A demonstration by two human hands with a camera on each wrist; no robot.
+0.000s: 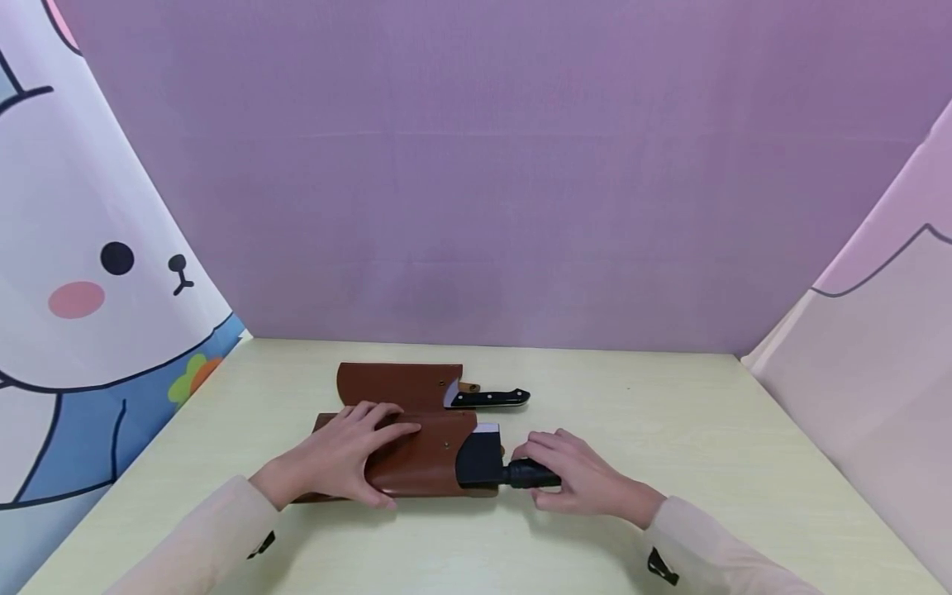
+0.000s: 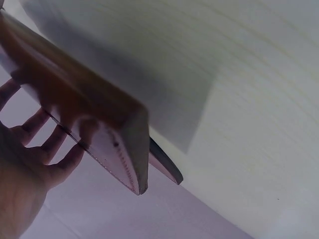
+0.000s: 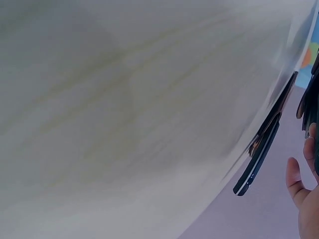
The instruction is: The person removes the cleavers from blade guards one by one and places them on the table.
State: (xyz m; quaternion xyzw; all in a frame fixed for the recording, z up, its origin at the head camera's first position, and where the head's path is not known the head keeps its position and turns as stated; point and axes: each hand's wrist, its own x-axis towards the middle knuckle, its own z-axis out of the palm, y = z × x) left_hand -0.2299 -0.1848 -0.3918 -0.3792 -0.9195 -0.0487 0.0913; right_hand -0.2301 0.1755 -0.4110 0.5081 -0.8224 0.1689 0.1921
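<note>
In the head view, a brown leather knife sheath (image 1: 416,463) appears lifted slightly off the tabletop, and a shadow falls below it. My left hand (image 1: 353,450) grips it across its left part, the thumb at the near edge. Out of the sheath's right end sticks a cleaver, its black handle (image 1: 530,473) held by my right hand (image 1: 580,475). Black covers part of the exposed blade; the rest is hidden inside the leather. The left wrist view shows the left fingers (image 2: 42,132) along the sheath's edge. At the right wrist view's edge, only part of the right hand (image 3: 309,199) shows.
Just behind lies a second brown sheath (image 1: 397,386), a smaller knife with a riveted black handle (image 1: 491,398) protruding rightward from it. Both are on a pale wooden table (image 1: 669,413). A purple backdrop (image 1: 476,182) rises at the rear, with printed cloth panels (image 1: 97,207) at the sides.
</note>
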